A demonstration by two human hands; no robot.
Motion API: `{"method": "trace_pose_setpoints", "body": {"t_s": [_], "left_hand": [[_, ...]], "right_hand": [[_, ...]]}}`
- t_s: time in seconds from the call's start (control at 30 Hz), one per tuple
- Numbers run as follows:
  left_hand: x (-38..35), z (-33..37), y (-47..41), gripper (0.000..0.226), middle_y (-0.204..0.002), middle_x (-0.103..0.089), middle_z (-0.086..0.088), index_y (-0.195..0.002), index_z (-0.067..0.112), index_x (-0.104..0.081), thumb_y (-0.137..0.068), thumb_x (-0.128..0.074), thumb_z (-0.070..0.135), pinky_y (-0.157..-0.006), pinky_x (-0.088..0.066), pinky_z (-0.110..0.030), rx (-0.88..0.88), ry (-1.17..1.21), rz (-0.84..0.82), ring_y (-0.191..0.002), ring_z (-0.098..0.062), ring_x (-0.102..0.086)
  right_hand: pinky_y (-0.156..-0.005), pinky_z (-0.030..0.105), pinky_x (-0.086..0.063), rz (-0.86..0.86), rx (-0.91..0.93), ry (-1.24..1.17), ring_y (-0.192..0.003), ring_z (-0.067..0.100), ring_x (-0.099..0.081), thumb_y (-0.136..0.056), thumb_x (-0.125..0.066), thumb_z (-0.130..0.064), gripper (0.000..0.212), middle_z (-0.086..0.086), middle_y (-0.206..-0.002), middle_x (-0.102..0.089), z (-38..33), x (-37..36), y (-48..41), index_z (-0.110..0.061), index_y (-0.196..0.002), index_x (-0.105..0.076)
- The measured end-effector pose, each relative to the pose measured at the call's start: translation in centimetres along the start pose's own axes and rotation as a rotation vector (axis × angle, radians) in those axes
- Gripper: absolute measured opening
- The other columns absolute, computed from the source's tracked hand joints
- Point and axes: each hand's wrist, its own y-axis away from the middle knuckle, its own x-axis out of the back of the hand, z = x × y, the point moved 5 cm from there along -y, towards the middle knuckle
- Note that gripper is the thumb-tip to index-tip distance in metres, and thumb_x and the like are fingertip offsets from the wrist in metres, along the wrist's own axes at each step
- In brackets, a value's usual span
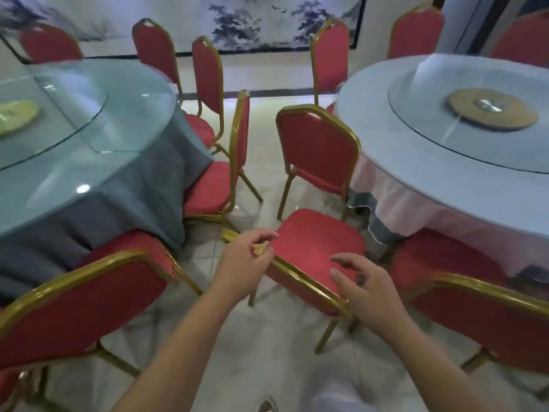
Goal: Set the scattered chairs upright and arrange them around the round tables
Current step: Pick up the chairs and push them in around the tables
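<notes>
Pale tiled floor [267, 367] and an ink-landscape mural [252, 22] frame two round tables: the left table [139, 108] under a grey cloth and a glass top, the right table [380, 138] under a pale cloth. Each carries one glass turntable. The left turntable [77, 96] holds a yellow-green thing [17, 114] too blurred to name, and the right turntable [511, 156] sits over a round wooden base [493, 114]. Eleven red, gold-framed chairs can be counted, all upright: five round the left table, five round the right. The last, the middle chair [318, 245], stands in the aisle between the tables with its back to the person. The left hand [246, 260] is at the left corner of its top rail [300, 276], fingers loosely bent and clamping nothing. The right hand [368, 286] hovers at the rail's right end, fingers spread and relaxed; whether it touches the rail cannot be told.
</notes>
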Motion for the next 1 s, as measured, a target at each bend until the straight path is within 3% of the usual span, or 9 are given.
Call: {"method": "trace_pose_setpoints", "body": {"t_s": [0.2,0.33,0.4,0.5,0.57,0.63,0.7,0.83,1.0], "left_hand": [[9.0,-5.3,-2.9,0.022,-0.104,-0.069,0.015,-0.108,0.029,-0.071,-0.090,-0.066,0.018,-0.078,-0.045,-0.018,0.107,0.040,0.057,-0.087,0.001,-0.060],[11.8,-7.7,-8.3,0.026,-0.095,-0.067,0.017,-0.107,0.032,-0.070,-0.089,-0.063,0.015,-0.064,-0.041,-0.011,0.115,0.001,0.037,-0.063,0.008,-0.051],[12.5,-8.4,-11.7,0.029,-0.099,-0.066,0.018,-0.109,0.034,-0.069,-0.088,-0.063,0.015,-0.073,-0.046,-0.013,0.108,-0.041,0.008,-0.076,0.009,-0.056],[11.6,-10.0,-16.0,0.057,-0.134,-0.050,0.019,-0.132,0.044,-0.053,-0.083,-0.070,0.020,-0.105,-0.042,-0.028,0.109,-0.231,-0.385,-0.124,-0.002,-0.046],[9.5,-11.7,-16.8,0.087,-0.151,-0.029,0.018,-0.145,0.051,-0.032,-0.076,-0.078,0.025,-0.113,-0.032,-0.033,0.064,-0.489,-0.827,-0.138,-0.007,-0.027],[8.4,-12.9,-17.9,0.094,-0.158,-0.022,0.014,-0.148,0.051,-0.025,-0.074,-0.080,0.031,-0.116,-0.028,-0.035,-0.006,-0.650,-1.060,-0.143,-0.011,-0.023],[8.2,-12.8,-20.9,0.081,-0.154,-0.032,0.016,-0.146,0.047,-0.034,-0.078,-0.078,0.037,-0.109,-0.030,-0.027,-0.018,-0.598,-1.043,-0.136,-0.004,-0.032],[9.1,-8.5,-29.6,0.049,-0.135,-0.054,0.015,-0.137,0.041,-0.051,-0.091,-0.066,0.037,-0.093,-0.043,-0.022,-0.043,-0.412,-0.724,-0.114,0.000,-0.051],[7.2,-1.8,-37.0,0.031,-0.114,-0.065,0.013,-0.121,0.032,-0.064,-0.092,-0.064,0.022,-0.088,-0.052,-0.024,-0.213,-0.300,-0.596,-0.102,0.000,-0.061]], "right_hand": [[-0.088,0.024,-0.051,-0.090,-0.039,0.002,-0.097,-0.005,-0.063,-0.090,-0.069,-0.028,0.024,-0.019,-0.106,-0.068,-3.1,-6.6,-5.3,-0.032,-0.114,-0.068],[-0.083,0.019,-0.051,-0.093,-0.062,-0.041,-0.095,-0.007,-0.063,-0.089,-0.070,-0.029,0.024,-0.020,-0.104,-0.069,-3.3,-10.6,-10.1,-0.036,-0.112,-0.067],[-0.079,0.017,-0.052,-0.108,-0.088,-0.058,-0.096,-0.007,-0.063,-0.090,-0.069,-0.032,0.023,-0.022,-0.105,-0.068,-3.0,-12.5,-12.8,-0.043,-0.109,-0.066],[-0.075,0.017,-0.054,-0.111,-0.163,-0.118,-0.096,-0.006,-0.064,-0.088,-0.071,-0.036,0.021,-0.024,-0.105,-0.069,-1.9,-13.9,-16.4,-0.048,-0.104,-0.067],[-0.084,0.024,-0.053,-0.100,-0.193,-0.136,-0.099,-0.002,-0.065,-0.087,-0.073,-0.033,0.021,-0.023,-0.105,-0.070,-1.3,-14.4,-18.4,-0.047,-0.102,-0.069],[-0.089,0.030,-0.053,-0.069,-0.218,-0.142,-0.100,0.004,-0.067,-0.087,-0.073,-0.026,0.020,-0.016,-0.101,-0.072,-1.1,-14.6,-20.8,-0.043,-0.096,-0.071],[-0.091,0.030,-0.052,-0.029,-0.230,-0.112,-0.099,0.004,-0.066,-0.089,-0.072,-0.023,0.018,-0.014,-0.100,-0.072,-1.2,-14.1,-23.1,-0.040,-0.096,-0.069],[-0.083,0.017,-0.047,0.096,-0.224,-0.158,-0.094,-0.005,-0.065,-0.090,-0.070,-0.026,0.014,-0.021,-0.098,-0.071,-2.6,-11.3,-24.9,-0.037,-0.100,-0.070],[-0.091,0.028,-0.051,0.273,-0.258,-0.201,-0.097,0.002,-0.067,-0.091,-0.069,-0.023,0.014,-0.014,-0.100,-0.073,-2.6,-8.2,-24.3,-0.031,-0.101,-0.072]]}}
